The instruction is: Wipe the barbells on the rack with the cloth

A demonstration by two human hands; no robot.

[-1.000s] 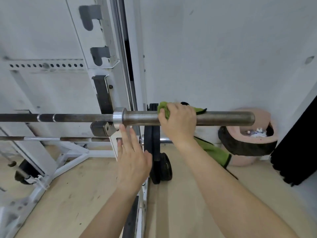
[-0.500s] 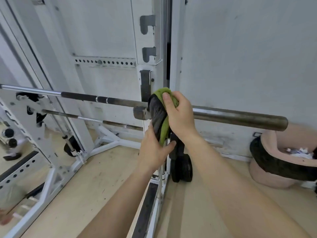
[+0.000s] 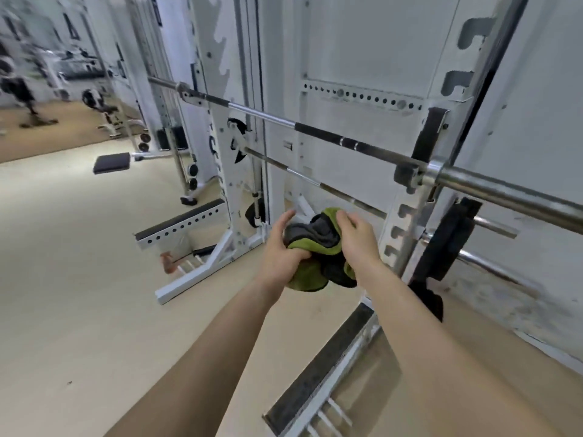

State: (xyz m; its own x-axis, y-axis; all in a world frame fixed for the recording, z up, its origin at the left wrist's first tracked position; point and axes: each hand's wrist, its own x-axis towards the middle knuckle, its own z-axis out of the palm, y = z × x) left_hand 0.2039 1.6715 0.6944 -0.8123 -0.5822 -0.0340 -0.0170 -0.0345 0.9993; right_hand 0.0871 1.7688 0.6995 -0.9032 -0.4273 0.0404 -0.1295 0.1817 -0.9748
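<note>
A green and dark grey cloth [image 3: 318, 247] is bunched between both hands, well below the upper barbell. My left hand [image 3: 284, 247] grips its left side and my right hand [image 3: 358, 239] holds its right side. The upper barbell [image 3: 347, 141] runs across the white rack [image 3: 407, 216] from upper left to right, its thick steel sleeve [image 3: 511, 192] sticking out past the right upright. A second, thinner barbell [image 3: 315, 181] sits lower, partly hidden behind the cloth and hands.
A black weight plate [image 3: 448, 241] hangs on a peg right of the upright. Rack base bars [image 3: 202, 269] and a perforated safety arm [image 3: 186, 228] lie on the beige floor. More gym machines [image 3: 104, 105] stand at the far left.
The cloth has come off the barbell sleeve and dropped below the bars, now held in both hands. The view has swung left, showing more of the rack and gym.
</note>
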